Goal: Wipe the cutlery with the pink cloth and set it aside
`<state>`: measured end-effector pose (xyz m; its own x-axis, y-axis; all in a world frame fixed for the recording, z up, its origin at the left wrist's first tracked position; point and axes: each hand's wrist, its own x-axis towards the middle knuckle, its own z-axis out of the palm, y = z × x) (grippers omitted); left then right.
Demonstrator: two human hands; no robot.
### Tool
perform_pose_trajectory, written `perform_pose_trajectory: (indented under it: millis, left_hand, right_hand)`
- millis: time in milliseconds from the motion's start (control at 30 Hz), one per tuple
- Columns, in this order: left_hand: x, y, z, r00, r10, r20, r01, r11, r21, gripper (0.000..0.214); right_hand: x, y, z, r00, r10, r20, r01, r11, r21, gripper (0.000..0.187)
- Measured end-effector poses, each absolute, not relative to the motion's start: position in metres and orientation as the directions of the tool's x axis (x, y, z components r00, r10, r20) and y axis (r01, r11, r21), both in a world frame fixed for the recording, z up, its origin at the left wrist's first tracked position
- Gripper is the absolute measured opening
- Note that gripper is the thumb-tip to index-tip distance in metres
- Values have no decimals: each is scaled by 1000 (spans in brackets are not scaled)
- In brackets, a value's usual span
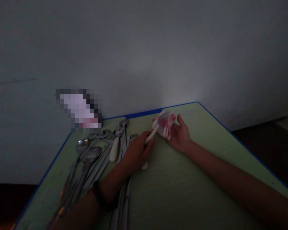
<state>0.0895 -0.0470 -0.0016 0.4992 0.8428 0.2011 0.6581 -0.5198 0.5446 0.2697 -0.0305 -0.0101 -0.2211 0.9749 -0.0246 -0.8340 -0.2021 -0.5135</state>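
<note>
My left hand (137, 153), with a dark band at the wrist, is closed around a white-handled utensil (152, 133). The utensil's far end meets a folded pink and white cloth (166, 126), and its head is too blurred to name. Palm up, my right hand (181, 135) holds that cloth with the thumb sticking up, its other fingers partly hidden behind the cloth. Beside and under my left arm lie several metal spoons (91, 154) and forks. Among them is a fork with a white handle (114, 150). Another white handle end (144, 166) shows below my left hand.
A pale green table (182, 185) with a blue edge stands against a grey wall (144, 48). A blurred-out, dark-framed rectangular object (78, 108) leans at the table's back left corner. Cutlery covers the table's left side.
</note>
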Motion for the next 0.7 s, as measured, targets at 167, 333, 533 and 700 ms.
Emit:
perform_pose_trajectory:
  millis: [167,333,533,700]
  left_hand:
    - [90,-45,-4,442,869,223,678,-486,552,36]
    - [90,-44,-4,498,840,215,696,-535,480,37]
    - [90,-44,-3,527,824,207,693,-558,456,37]
    - [90,-43,-6,508,834,217,721,-549,423,35]
  right_hand:
    - [270,-33,-7,-244,970,-15,-842,-219,-493,37]
    - [268,-35,-6,-260,965,25,-794,-199,-574,23]
    - [260,-31,-15,-185,983,1,-671,-125,-731,12]
    - [257,-32,-17,-173,985,3,-630,-108,-769,14]
